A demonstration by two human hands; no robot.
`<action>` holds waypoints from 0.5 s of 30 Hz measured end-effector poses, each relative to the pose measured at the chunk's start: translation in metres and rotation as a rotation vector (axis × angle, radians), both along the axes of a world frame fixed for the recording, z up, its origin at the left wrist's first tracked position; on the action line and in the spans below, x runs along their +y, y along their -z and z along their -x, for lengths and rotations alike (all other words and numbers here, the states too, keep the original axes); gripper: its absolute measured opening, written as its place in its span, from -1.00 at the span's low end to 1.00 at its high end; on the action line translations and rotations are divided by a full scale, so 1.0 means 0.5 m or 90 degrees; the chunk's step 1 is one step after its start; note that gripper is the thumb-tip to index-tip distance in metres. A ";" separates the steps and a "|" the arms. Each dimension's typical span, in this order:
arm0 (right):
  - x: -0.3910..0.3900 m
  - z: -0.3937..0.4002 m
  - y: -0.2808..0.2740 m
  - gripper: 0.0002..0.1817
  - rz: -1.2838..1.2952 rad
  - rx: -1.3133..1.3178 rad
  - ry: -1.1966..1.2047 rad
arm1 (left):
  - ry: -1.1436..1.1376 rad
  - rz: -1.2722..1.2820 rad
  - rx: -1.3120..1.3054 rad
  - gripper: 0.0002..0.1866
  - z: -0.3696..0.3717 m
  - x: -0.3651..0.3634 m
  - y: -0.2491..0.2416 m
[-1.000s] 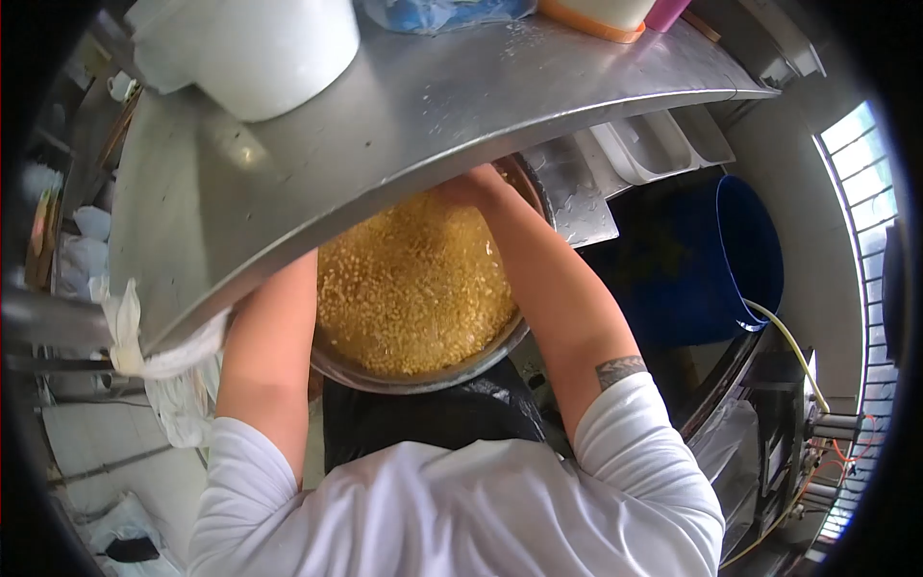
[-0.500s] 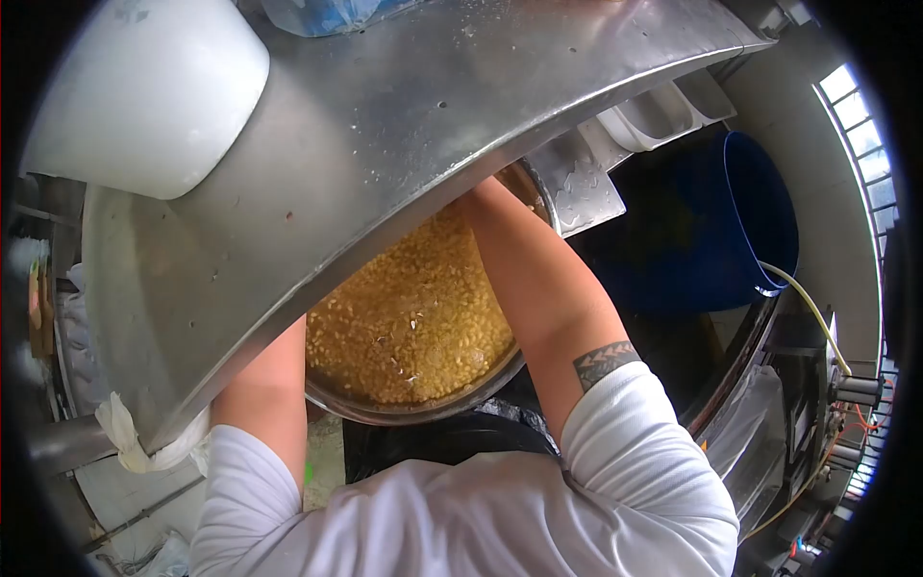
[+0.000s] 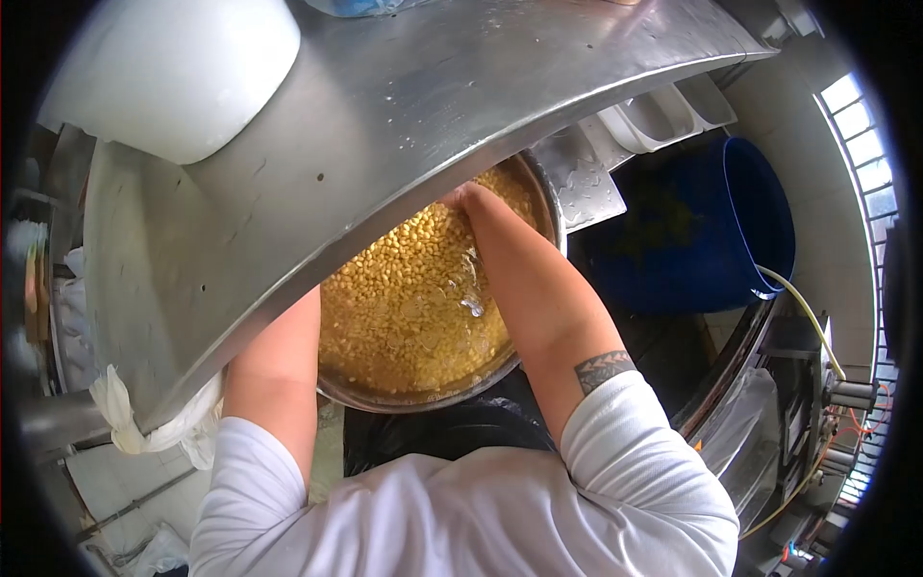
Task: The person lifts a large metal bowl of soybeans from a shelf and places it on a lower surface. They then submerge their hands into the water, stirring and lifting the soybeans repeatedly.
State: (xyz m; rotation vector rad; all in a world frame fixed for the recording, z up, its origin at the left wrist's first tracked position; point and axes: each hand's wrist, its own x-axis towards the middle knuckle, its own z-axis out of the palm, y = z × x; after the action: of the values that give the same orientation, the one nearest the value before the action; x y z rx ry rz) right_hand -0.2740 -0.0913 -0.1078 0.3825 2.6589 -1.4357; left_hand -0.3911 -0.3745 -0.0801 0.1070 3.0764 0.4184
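Observation:
A large round metal basin (image 3: 437, 402) holds yellowish beans or kernels (image 3: 409, 288) lying in cloudy water. It sits partly under the edge of the steel table. My right hand (image 3: 463, 193) is at the basin's far side, among the kernels. Only the back of that hand and the wrist show; the table edge and the kernels hide its fingers. My left forearm reaches in along the basin's left side and passes beneath the table, which hides the left hand.
The steel table (image 3: 375, 125) overhangs the basin and bears a white bucket (image 3: 183, 77). A blue barrel (image 3: 692, 231) with a pale hose (image 3: 803, 303) at its rim stands at the right. White tubs (image 3: 649, 120) sit behind. A white cloth (image 3: 144, 423) is tied at the table's left corner.
My right hand has come partly into sight from under the table edge. More of the basin's far side shows, and kernels are heaped higher there. The view has shifted slightly.

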 end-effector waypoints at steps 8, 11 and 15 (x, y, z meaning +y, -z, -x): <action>0.070 0.028 0.089 -0.39 0.226 0.018 -0.184 | -0.022 -0.082 -0.019 -0.44 -0.022 0.014 -0.017; 0.049 -0.011 0.018 -0.43 0.252 -0.031 -0.176 | -0.052 -0.142 -0.024 -0.45 -0.031 0.019 -0.026; 0.035 -0.052 -0.030 -0.45 0.313 -0.007 -0.139 | -0.102 -0.286 -0.059 -0.46 -0.041 0.040 -0.038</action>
State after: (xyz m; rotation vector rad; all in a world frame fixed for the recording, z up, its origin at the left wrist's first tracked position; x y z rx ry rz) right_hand -0.2482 -0.0740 -0.0929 0.0518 2.1454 -1.9145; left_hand -0.3707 -0.3547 -0.0613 -0.1444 2.8519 1.0819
